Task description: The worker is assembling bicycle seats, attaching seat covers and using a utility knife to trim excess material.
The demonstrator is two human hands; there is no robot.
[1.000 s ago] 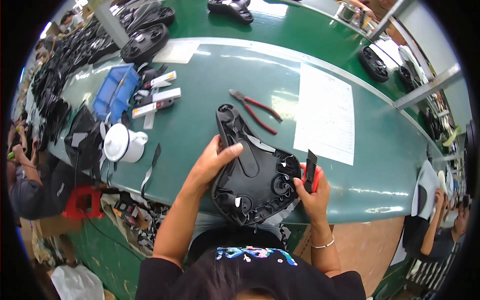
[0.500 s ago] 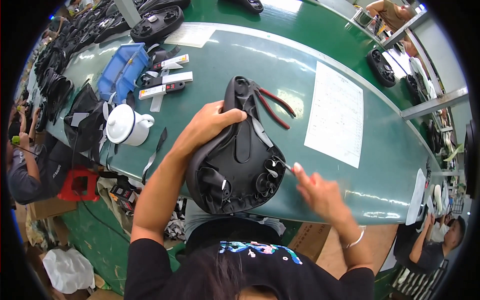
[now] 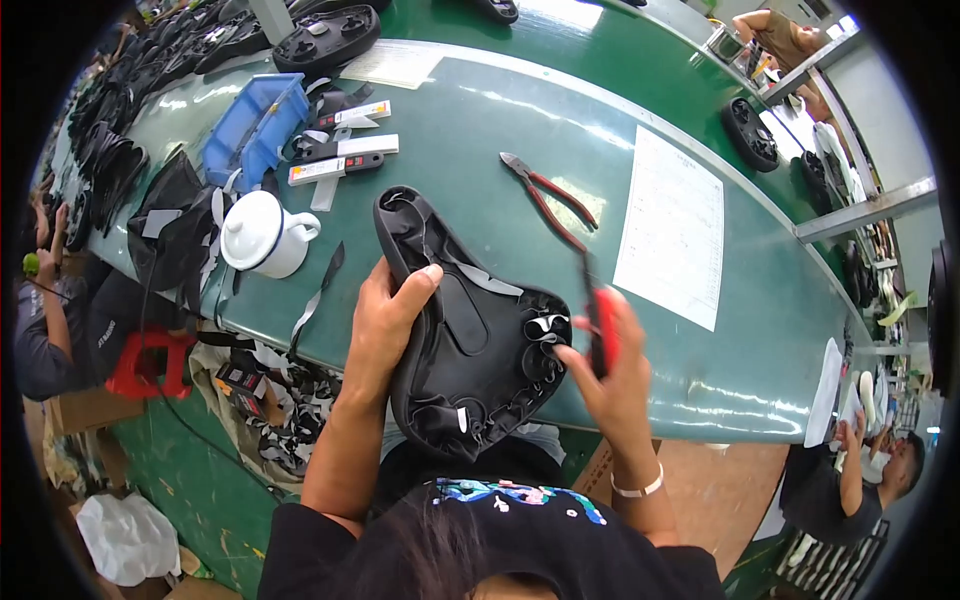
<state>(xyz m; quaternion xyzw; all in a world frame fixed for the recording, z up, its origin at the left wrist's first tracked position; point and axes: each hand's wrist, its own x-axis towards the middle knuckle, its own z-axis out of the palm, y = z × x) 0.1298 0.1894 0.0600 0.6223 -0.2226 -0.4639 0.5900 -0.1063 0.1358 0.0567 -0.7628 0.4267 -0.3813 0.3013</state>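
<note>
- Glossy and green, the bench (image 3: 760,260) curved across the busy workroom, with streaks of light along its near right edge.
- At that bench's near edge, held before the person, was a black saddle (image 3: 485,370), hollow inner side up, narrow end pointing away and a little left, wide end toward the lap. Its cover was gathered in folds around the wide end, and a pale strip ran along its right side.
- The left hand (image 3: 378,325) was clamped on the saddle's left edge, thumb over the rim, the other fingers mostly hidden.
- The right hand (image 3: 622,385) was closed around a red-and-black cutter (image 3: 606,325), blurred, its dark tip pointing away from the person. The thumb was close by the saddle's right edge; whether it touched could not be told.
- A pale bracelet (image 3: 640,487) circled the right wrist.
- Beyond the saddle lay red-handled pliers (image 3: 525,174), handles spread, and to their right a white sheet (image 3: 670,230), flat.
- Left of the saddle lay a fabric strip (image 3: 330,272), then stood a white lidded mug (image 3: 270,240), handle turned right.
- Behind the mug, white-and-black packs (image 3: 335,168) lay near a blue bin (image 3: 228,130).
- Farther out, black saddles were heaped at the far left, and a red stool (image 3: 150,365) stood below, near a co-worker (image 3: 60,340).
</note>
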